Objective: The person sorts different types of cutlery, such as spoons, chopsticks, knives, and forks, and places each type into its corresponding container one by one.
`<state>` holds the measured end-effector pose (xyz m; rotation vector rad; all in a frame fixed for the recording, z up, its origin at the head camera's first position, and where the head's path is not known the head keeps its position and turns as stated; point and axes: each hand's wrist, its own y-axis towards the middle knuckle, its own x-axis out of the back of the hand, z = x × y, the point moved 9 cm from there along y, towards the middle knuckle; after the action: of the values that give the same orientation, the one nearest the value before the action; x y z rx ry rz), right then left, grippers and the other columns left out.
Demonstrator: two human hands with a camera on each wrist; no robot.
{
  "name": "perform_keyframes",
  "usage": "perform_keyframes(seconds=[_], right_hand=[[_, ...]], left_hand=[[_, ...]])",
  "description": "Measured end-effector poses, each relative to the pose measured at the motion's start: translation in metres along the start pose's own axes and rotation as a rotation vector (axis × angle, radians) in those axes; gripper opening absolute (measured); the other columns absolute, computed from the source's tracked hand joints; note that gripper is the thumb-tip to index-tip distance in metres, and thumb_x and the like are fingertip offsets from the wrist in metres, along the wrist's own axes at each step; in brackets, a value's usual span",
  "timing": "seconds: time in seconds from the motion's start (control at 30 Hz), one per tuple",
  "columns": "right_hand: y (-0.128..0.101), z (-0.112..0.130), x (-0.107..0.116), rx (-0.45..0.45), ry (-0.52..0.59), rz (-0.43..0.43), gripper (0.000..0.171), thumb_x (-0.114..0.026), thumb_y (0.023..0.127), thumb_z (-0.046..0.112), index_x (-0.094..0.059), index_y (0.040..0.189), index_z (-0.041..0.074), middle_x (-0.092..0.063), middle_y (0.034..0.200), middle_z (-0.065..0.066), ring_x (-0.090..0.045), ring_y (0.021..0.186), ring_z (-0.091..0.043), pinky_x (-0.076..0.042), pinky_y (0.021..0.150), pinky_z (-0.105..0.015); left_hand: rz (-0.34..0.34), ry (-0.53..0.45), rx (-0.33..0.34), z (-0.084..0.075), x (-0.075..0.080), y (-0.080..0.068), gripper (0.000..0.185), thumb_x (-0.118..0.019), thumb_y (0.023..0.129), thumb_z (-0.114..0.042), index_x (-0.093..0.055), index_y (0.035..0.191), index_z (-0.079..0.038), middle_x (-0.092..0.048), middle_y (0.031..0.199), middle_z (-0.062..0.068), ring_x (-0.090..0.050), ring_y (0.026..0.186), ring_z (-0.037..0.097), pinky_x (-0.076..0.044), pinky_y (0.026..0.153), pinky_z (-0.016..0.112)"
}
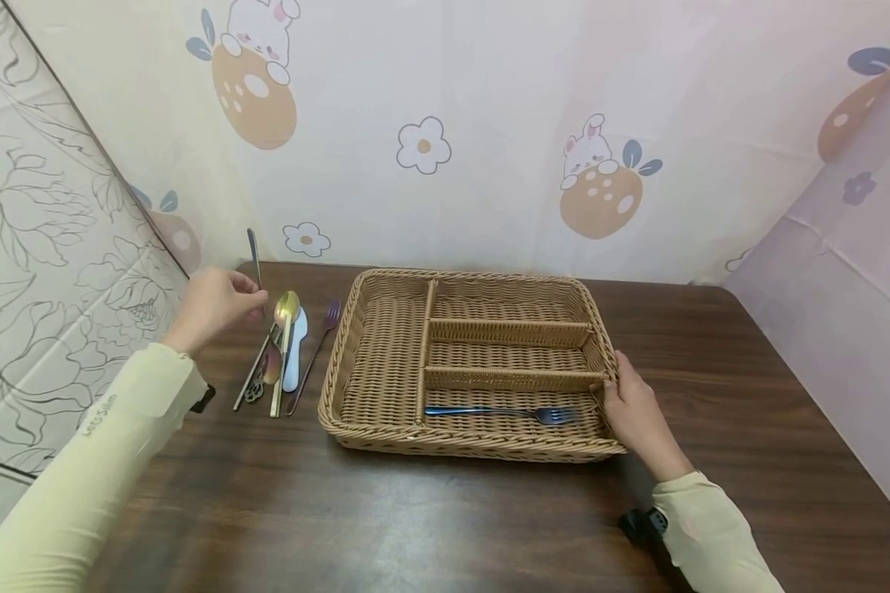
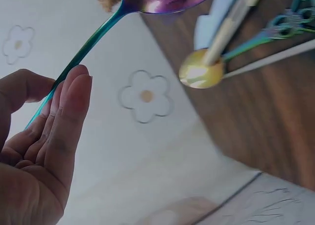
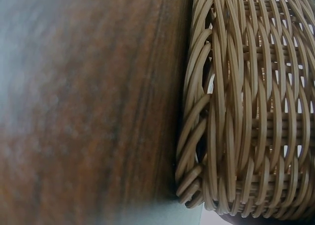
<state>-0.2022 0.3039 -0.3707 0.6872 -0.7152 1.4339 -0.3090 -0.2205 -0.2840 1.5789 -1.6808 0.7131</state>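
Observation:
My left hand [image 1: 218,305] is over the cutlery at the left of the table and pinches an iridescent spoon [image 2: 81,55] by its handle. The purple bowl hangs down and overlaps the loose pieces in the head view. Beneath and beside it lie a gold spoon [image 1: 287,309], a pale blue flat piece like a knife [image 1: 296,354] and a purple fork [image 1: 332,313]. With my right hand [image 1: 634,408] I grip the right rim of a divided wicker basket [image 1: 482,445]. A blue fork [image 1: 549,415] lies in its front right compartment.
An ornate openwork handle [image 1: 255,389] and a thin rod-like handle [image 1: 248,383] lie among the loose cutlery. The dark wooden table [image 1: 415,519] meets a patterned curtain [image 1: 489,206] at the back. Two dividers split the basket's right side into three slots, beside one wide left compartment.

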Motion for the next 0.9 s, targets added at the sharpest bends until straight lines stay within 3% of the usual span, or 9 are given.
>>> perform_keyframes(seconds=[0.2,0.4,0.5,0.6,0.77,0.9], right_hand=[[0.0,0.0,0.001,0.001,0.0,-0.002,0.054,-0.028,0.101,0.007,-0.004,0.147,-0.01,-0.02,0.143,-0.041,-0.026,0.129,-0.055,-0.027,0.099,-0.064],[0.0,-0.001,0.0,-0.001,-0.001,0.004,0.054,-0.028,0.101,0.008,-0.004,0.147,-0.009,-0.02,0.143,-0.041,-0.026,0.129,-0.054,-0.028,0.099,-0.064],[-0.001,-0.001,0.0,-0.004,-0.005,0.004,0.054,-0.028,0.102,0.008,-0.004,0.147,-0.009,-0.021,0.143,-0.041,-0.026,0.129,-0.055,-0.028,0.099,-0.064],[-0.001,-0.001,0.0,-0.008,-0.004,0.005,0.055,-0.027,0.102,0.008,-0.003,0.147,-0.009,-0.019,0.143,-0.041,-0.025,0.129,-0.055,-0.027,0.1,-0.064],[-0.001,0.0,0.0,-0.003,-0.003,0.006,0.055,-0.027,0.101,0.007,-0.002,0.147,-0.01,-0.018,0.143,-0.042,-0.024,0.129,-0.055,-0.027,0.1,-0.064],[-0.001,0.0,-0.001,-0.001,-0.003,0.009,0.055,-0.028,0.101,0.007,-0.002,0.147,-0.01,-0.017,0.144,-0.041,-0.024,0.129,-0.055,-0.026,0.1,-0.064]], left_hand=[[-0.004,-0.017,-0.055,-0.032,0.006,0.005,0.021,-0.063,0.087,-0.012,-0.067,0.09,0.008,-0.07,0.076,0.016,-0.065,0.06,0.016,-0.048,0.078,0.045],[0.013,-0.001,-0.096,-0.055,-0.001,0.007,0.019,-0.063,0.087,-0.014,-0.068,0.087,0.004,-0.069,0.076,0.012,-0.061,0.064,0.018,-0.047,0.061,0.029],[0.056,-0.022,-0.097,-0.067,-0.007,0.01,0.019,-0.063,0.088,-0.014,-0.067,0.089,0.005,-0.068,0.078,0.013,-0.063,0.065,0.02,-0.049,0.058,0.026],[0.083,-0.005,-0.138,-0.082,-0.012,0.013,0.018,-0.062,0.088,-0.012,-0.068,0.087,0.005,-0.068,0.077,0.014,-0.064,0.065,0.022,-0.05,0.058,0.03],[0.057,0.075,-0.256,-0.11,-0.019,0.017,0.015,-0.063,0.085,-0.008,-0.07,0.08,0.005,-0.068,0.081,0.016,-0.061,0.072,0.028,-0.048,0.07,0.039],[0.064,0.104,-0.279,-0.123,-0.029,0.019,0.014,-0.064,0.083,-0.008,-0.07,0.077,0.003,-0.069,0.079,0.017,-0.061,0.068,0.027,-0.05,0.069,0.04]])
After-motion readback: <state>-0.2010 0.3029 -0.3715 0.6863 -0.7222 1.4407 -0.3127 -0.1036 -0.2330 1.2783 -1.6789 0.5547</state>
